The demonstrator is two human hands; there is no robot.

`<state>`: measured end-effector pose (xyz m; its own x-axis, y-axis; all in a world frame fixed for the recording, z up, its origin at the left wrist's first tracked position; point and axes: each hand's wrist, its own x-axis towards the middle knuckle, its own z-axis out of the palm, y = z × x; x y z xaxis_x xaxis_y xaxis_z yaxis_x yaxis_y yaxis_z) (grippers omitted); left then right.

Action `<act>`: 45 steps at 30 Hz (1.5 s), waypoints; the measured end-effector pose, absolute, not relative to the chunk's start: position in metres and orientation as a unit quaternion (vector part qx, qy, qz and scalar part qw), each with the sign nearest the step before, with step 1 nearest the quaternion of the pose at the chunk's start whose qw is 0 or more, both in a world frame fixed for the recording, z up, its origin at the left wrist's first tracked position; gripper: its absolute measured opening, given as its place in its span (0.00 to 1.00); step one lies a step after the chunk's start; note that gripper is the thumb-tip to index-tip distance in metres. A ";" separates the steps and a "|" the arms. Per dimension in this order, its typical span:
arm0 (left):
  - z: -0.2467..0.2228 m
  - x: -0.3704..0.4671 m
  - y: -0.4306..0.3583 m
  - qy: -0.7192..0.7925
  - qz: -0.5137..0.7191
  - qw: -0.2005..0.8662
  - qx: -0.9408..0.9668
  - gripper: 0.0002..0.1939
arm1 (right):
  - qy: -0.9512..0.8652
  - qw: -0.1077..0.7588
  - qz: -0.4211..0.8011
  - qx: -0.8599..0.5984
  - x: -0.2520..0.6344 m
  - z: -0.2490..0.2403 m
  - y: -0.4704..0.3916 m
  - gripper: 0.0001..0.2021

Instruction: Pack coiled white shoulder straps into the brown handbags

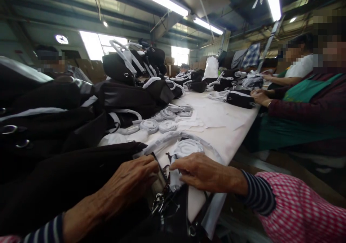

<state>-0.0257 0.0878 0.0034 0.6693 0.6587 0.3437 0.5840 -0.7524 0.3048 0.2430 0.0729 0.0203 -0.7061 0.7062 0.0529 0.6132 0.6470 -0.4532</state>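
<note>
A black bag (173, 219) with metal clasps and rings lies at the near edge of the table, its mouth partly open. My left hand (137, 172) is at the bag's left rim, fingers bent over the edge; whether they pinch it is hidden. Opposite it, my right hand (201, 171) has its thumb and forefinger closed around a white-wrapped strip (175, 174) that comes down to the bag. A white-wrapped handle (213, 149) arches behind both hands. Just beyond my right hand sits a coiled white-wrapped strap (187, 147).
Black bags (129, 95) are piled high along the left. Several wrapped coils (148, 126) lie mid-table (216, 113). Across the right edge, a person in a green apron (302, 91) handles a black bag (240, 99). More people are farther back.
</note>
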 end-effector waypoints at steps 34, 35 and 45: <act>0.013 0.068 0.156 0.367 0.365 0.356 0.778 0.13 | -0.712 0.434 0.315 -0.453 0.264 0.024 0.116 0.07; 0.013 0.067 0.156 0.369 0.365 0.354 0.778 0.13 | -0.728 0.421 0.279 -0.464 0.264 0.023 0.116 0.06; 0.009 0.063 0.156 0.364 0.340 0.286 0.819 0.11 | -0.756 0.402 0.192 -0.480 0.259 0.019 0.119 0.05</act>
